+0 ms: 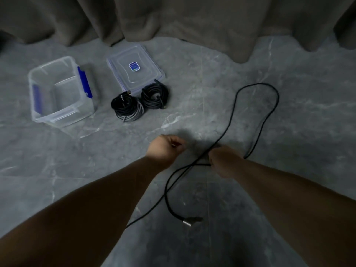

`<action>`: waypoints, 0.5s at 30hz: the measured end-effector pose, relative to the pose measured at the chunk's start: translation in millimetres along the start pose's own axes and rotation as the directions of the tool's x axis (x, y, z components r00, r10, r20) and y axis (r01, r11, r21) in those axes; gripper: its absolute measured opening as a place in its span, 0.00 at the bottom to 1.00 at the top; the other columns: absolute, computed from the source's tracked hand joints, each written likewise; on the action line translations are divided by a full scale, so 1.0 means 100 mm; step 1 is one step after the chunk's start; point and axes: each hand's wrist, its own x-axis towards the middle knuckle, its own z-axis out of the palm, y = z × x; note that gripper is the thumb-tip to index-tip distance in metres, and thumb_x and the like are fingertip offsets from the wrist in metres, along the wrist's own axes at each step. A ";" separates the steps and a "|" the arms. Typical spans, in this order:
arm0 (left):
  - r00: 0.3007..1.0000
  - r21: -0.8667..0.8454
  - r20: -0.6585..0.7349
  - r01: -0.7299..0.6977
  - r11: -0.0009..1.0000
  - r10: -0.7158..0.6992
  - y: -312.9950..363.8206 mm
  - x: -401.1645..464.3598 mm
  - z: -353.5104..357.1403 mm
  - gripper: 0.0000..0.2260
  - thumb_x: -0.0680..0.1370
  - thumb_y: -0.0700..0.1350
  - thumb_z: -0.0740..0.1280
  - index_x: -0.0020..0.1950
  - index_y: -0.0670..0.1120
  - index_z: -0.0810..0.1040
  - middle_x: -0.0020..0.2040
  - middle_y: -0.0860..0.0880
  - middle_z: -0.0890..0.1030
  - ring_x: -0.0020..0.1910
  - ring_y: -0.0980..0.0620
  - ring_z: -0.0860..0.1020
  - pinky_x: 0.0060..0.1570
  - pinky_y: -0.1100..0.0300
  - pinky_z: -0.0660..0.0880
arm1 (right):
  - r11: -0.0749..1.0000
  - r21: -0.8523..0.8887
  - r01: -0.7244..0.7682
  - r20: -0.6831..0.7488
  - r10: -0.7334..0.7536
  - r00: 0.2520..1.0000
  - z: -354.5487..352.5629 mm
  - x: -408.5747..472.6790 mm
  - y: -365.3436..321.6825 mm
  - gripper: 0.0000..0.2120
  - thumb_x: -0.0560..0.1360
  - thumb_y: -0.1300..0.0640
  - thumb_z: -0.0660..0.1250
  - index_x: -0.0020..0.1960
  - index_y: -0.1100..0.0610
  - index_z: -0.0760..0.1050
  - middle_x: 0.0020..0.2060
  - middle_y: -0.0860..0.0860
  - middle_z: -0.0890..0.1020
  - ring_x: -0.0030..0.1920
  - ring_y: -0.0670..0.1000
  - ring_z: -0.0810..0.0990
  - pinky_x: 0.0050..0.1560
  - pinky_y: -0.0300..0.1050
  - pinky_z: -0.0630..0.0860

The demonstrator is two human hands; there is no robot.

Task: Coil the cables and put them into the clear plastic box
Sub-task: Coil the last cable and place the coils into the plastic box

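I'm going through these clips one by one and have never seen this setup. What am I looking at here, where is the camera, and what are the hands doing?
There is no machine: a person works with bare hands, and the single picture comes from a wide-angle camera worn on their head, looking down at a grey marble-patterned floor. The right hand grips a loose black cable that loops out over the floor; its metal plug lies near the person. The left hand has its fingers curled, and I cannot tell whether it holds anything. Further away stand an empty clear plastic box with blue clips, its lid lying flat beside it, and two already coiled cables on the floor. Curtains hang behind.
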 end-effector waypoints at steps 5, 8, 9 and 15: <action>0.999 -0.009 -0.037 -0.025 1.000 0.025 0.10 -0.01 -0.17 0.08 0.75 0.42 0.72 0.54 0.45 0.83 0.48 0.53 0.82 0.47 0.58 0.79 0.45 0.78 0.70 | 0.777 0.615 0.130 -0.368 0.138 0.919 -0.30 0.11 -0.22 0.04 0.77 0.59 0.63 0.43 0.55 0.74 0.41 0.55 0.79 0.44 0.55 0.77 0.41 0.43 0.67; 0.991 -0.029 -0.125 -0.050 0.998 0.046 0.18 0.03 -0.33 0.08 0.76 0.42 0.71 0.55 0.48 0.83 0.50 0.50 0.83 0.46 0.56 0.79 0.51 0.70 0.74 | 0.484 0.820 0.306 -0.439 0.189 0.878 -0.60 0.10 -0.39 0.12 0.76 0.63 0.65 0.36 0.52 0.70 0.32 0.50 0.77 0.35 0.52 0.77 0.41 0.42 0.74; 0.985 -0.043 -0.161 -0.066 0.997 0.058 0.20 0.05 -0.39 0.07 0.77 0.42 0.71 0.53 0.48 0.83 0.50 0.49 0.84 0.46 0.55 0.79 0.53 0.65 0.75 | 0.403 0.849 0.342 -0.442 0.186 0.877 -0.68 0.08 -0.44 0.14 0.76 0.65 0.65 0.36 0.51 0.69 0.31 0.50 0.76 0.32 0.49 0.76 0.38 0.38 0.73; 0.989 -0.002 -0.139 -0.049 0.999 0.049 0.25 0.05 -0.74 0.10 0.77 0.45 0.70 0.36 0.49 0.77 0.34 0.50 0.77 0.32 0.55 0.73 0.38 0.65 0.71 | -0.058 0.882 0.468 -0.413 0.383 0.826 -1.19 0.00 -0.59 0.13 0.78 0.68 0.61 0.37 0.55 0.70 0.29 0.51 0.73 0.27 0.44 0.71 0.27 0.34 0.68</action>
